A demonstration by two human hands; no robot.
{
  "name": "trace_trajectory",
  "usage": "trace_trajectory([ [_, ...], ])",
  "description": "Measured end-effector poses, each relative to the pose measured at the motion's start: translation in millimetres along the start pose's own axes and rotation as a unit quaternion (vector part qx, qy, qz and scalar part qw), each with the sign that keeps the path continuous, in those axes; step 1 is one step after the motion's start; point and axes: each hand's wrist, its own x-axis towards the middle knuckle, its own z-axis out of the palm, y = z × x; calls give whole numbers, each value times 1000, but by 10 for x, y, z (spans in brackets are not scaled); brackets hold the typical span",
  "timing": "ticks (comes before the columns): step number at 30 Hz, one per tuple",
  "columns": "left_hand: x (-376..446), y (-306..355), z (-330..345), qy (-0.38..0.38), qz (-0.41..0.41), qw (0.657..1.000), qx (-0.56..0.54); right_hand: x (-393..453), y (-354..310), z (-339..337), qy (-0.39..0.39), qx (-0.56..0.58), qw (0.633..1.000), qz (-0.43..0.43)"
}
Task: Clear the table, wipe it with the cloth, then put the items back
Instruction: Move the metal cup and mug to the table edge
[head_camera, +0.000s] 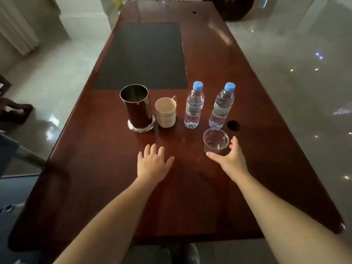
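A long dark-red wooden table (106,187) carries a row of items. From left stand a tall metal cylinder (137,107), a beige mug (165,112) and two water bottles with blue caps (194,105) (222,106). A clear plastic cup (216,141) stands nearer to me, in front of the right bottle. My right hand (231,159) is open and curved around the cup's near right side, thumb and fingers a little apart from it. My left hand (153,163) lies flat and open over the bare table in front of the mug. No cloth is in view.
A dark rectangular mat (142,56) lies on the table's far half. A round cable hole (233,125) sits right of the cup. Glossy tiled floor surrounds the table. A chair (13,151) stands at the left edge, and my shoes (177,254) show below the near edge.
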Motion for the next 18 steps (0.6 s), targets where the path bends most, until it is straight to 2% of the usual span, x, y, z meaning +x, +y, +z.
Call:
trace_trajectory([
  [3, -3, -64, 241, -15, -35, 999, 21, 129, 91, 102, 5, 30, 1000, -4],
  [10, -33, -170, 591, -2, -58, 998, 34, 324, 270, 267, 18, 104, 993, -51],
  [18, -27, -208, 667, 7, -70, 998, 10, 324, 197, 321, 36, 113, 989, -93],
])
